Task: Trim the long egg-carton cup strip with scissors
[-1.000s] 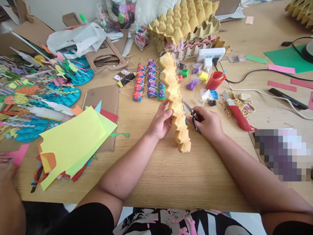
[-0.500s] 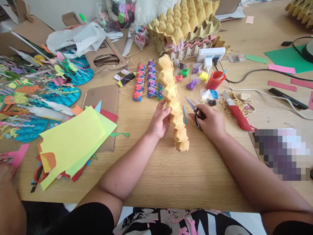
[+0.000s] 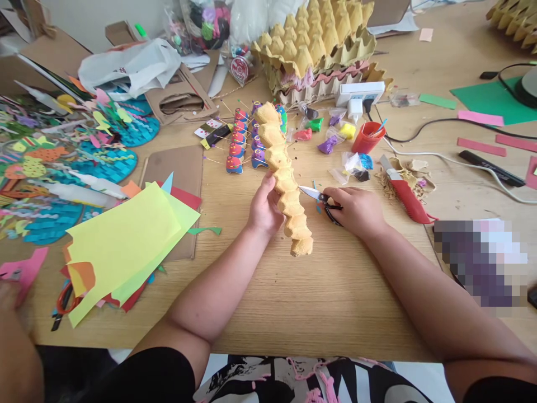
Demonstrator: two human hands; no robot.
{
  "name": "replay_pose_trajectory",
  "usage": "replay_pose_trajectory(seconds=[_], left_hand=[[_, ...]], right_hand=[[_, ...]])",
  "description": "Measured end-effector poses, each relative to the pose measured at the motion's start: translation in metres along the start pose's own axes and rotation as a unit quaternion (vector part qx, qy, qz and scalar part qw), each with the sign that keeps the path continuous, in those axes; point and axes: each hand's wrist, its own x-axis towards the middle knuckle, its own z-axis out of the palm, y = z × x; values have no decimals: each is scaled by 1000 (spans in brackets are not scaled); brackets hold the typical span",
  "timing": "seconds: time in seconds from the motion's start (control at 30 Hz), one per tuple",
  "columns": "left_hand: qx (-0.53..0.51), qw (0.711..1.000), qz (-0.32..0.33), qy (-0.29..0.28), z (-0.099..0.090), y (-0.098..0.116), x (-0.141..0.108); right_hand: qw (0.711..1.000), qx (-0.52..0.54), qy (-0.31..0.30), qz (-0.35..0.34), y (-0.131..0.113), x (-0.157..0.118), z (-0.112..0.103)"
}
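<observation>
Left hand (image 3: 265, 212): fingers gripping a yellow egg-carton strip (image 3: 287, 183), held over the table (image 3: 251, 302); long axis running away from the body, far end tipped leftward. Right hand (image 3: 356, 212): fingers closed on scissors (image 3: 323, 198), blades pointing left, just beside the strip's right edge; contact uncertain. Left hand nearer. Beyond: round red label (image 3: 239, 70), writing illegible.

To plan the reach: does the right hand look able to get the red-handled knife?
Likely yes: bare table separates the right hand and the red-handled knife, though the scissors in that hand may need putting down first.
</observation>
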Motion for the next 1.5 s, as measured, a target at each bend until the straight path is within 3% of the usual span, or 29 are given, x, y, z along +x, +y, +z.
replay_pose_trajectory(seconds=[0.13, 0.27, 0.47, 0.6, 0.8, 0.97, 1.27, 1.5], left_hand=[[13, 1000, 8, -9, -3, -1, 2], [16, 1000, 12, -12, -5, -3, 3], [-14, 999, 5, -32, -1, -1, -1], [-38, 997, -2, -73, 4, -1, -7], [-8, 994, -23, -110, 7, 0, -13], [-10, 995, -49, -92, 11, 5, -15], [-3, 984, -114, -138, 5, 4, -16], [-40, 981, -140, -131, 5, 3, -16]], right_hand=[[999, -11, 41, 23, -4, -1, -1], [1000, 7, -7, -14, -6, 0, -3], [990, 68, 46, 112, -5, 1, 0], [978, 151, 45, 137, -13, 2, -3], [983, 157, 19, 92, -21, 3, -7], [982, 137, 49, 120, -12, 6, -1], [987, 107, 96, 74, -12, 4, -2], [990, 76, 104, 51, -13, 4, -2]])
